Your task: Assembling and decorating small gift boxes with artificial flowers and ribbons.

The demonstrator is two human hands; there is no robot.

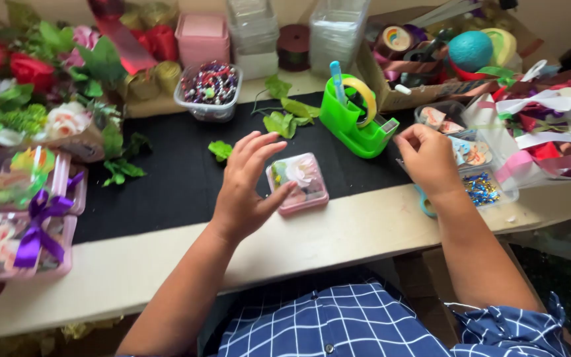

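Note:
A small pink box with a clear lid and a pale flower inside (299,182) lies on the black mat (180,172) near the table's front. My left hand (249,182) hovers at its left side, fingers spread, thumb touching the box's edge. My right hand (427,155) is to the right of the green tape dispenser (355,119), fingertips pinched together; whether a bit of tape sits between them I cannot tell.
Finished pink boxes with purple bows (21,225) stand at the left. Artificial flowers (34,86) fill the back left. A tub of beads (209,89), loose green leaves (285,119), ribbon scraps (550,125) and small clear trays (477,178) crowd the back and right.

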